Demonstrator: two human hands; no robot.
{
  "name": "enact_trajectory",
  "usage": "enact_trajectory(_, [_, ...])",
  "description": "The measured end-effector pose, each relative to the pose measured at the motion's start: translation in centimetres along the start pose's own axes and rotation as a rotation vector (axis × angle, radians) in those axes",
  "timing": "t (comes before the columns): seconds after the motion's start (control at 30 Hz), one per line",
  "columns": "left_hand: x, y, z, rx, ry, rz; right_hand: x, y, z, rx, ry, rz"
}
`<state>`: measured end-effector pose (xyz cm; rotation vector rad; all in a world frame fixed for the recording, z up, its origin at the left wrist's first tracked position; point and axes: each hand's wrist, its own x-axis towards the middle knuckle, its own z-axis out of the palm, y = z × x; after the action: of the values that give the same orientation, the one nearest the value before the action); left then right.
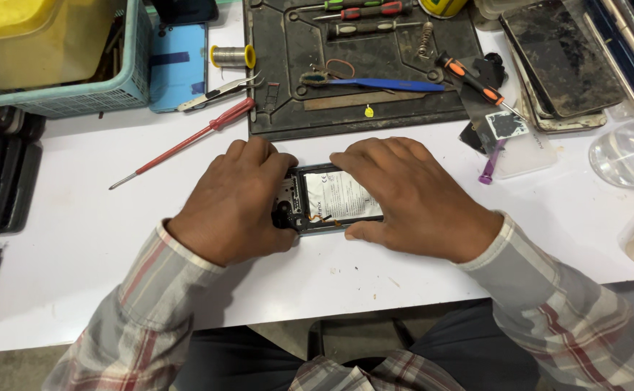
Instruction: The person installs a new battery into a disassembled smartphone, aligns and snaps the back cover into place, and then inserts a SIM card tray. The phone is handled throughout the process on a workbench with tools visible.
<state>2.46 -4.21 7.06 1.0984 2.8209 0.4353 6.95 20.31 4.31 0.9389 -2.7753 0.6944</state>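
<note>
Baskets sit at the far left: a teal mesh basket (78, 90) at ten o'clock with a yellow tub (31, 36) inside it. Just right of it lies a blue phone back cover (178, 66), then a spool of solder wire (233, 56) and metal tweezers (219, 90). A red-handled screwdriver (186, 141) lies slanted on the white bench (78, 239), its tip pointing toward eight o'clock.

At the centre, the left hand (233, 203) rests on the camera end of an opened phone (331, 199), its fingers curled down over the top edge and its thumb against the near edge. The phone lies flat on the bench, back side up, with its white-labelled battery showing between the hands. The right hand (411, 199) presses flat over the other end, fingers close together across the top and thumb tucked against the near edge.

Beyond the hands, at twelve o'clock, a dark work mat (288, 108) carries a blue pry tool (385, 85) and more screwdrivers. At one o'clock lies an orange-and-black screwdriver (472, 78); a purple tool (492, 161) lies below it. A stack of phone panels (559, 61) lies at two o'clock.
</note>
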Motion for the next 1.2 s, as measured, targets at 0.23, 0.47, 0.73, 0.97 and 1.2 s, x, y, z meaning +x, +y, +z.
enact_trajectory(0.23, [-2.3, 1.5, 0.3, -0.040, 0.198, 0.041, -0.2, -1.0, -0.3, -0.006, 0.116, -0.033])
enact_trajectory(0.47, [-4.0, 1.2, 0.9, -0.271, 0.253, -0.070, 0.3, -1.9, 0.0, 0.077, 0.232, 0.022])
enact_trajectory(0.73, [-5.9, -1.7, 3.5, -1.215, 0.244, -0.315, 0.2, -3.0, 0.6, 0.088, 0.265, 0.031])
enact_trajectory(0.97, [-6.6, -2.7, 4.5, -1.248, 0.293, -0.242, 0.4, -3.8, 1.0, 0.069, 0.274, 0.053])
enact_trajectory(1.2, [-6.7, -3.0, 4.7, -1.235, 0.323, -0.219, 0.7, -4.1, 1.3, 0.092, 0.274, 0.053])
